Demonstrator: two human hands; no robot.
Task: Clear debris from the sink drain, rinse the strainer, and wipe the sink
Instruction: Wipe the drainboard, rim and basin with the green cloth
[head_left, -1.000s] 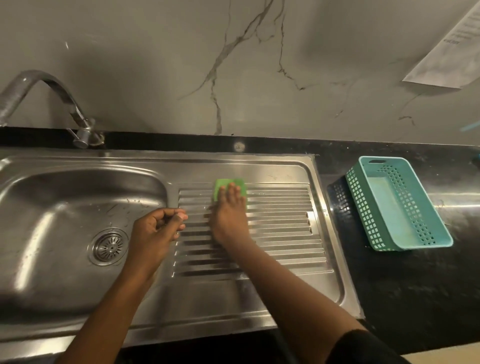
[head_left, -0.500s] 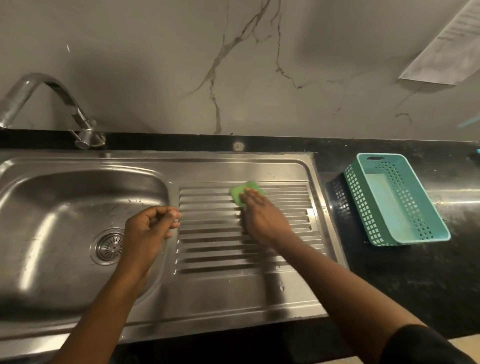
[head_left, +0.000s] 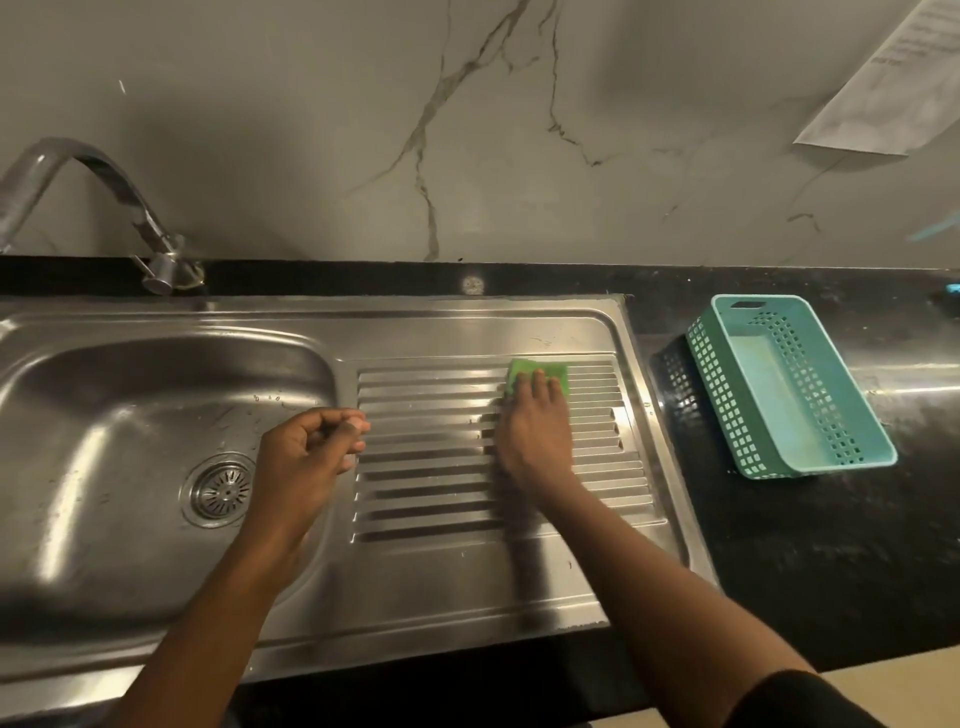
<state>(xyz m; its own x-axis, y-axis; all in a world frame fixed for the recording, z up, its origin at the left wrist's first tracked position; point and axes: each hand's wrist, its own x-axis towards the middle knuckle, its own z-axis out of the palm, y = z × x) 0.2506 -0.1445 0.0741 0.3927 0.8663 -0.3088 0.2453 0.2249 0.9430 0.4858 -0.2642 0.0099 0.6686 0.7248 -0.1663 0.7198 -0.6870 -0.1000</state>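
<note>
A stainless steel sink (head_left: 119, 415) has a round strainer (head_left: 221, 490) seated in its drain and a ribbed drainboard (head_left: 431, 457) on its right. My right hand (head_left: 535, 431) presses a green scrub pad (head_left: 540, 375) flat against the far right part of the drainboard, fingers straight over it. My left hand (head_left: 306, 462) hovers above the edge between basin and drainboard with its fingers curled and fingertips pinched together; I see nothing in it.
A curved tap (head_left: 88, 202) rises at the back left. A teal plastic basket (head_left: 784, 384) sits on the black counter (head_left: 831, 545) to the right of the sink. A marble-look wall stands behind, with a sheet of paper (head_left: 893, 83) at top right.
My right hand has slid the green pad to the right along the far rows of the drainboard. My left hand has stayed almost still, curled as before.
</note>
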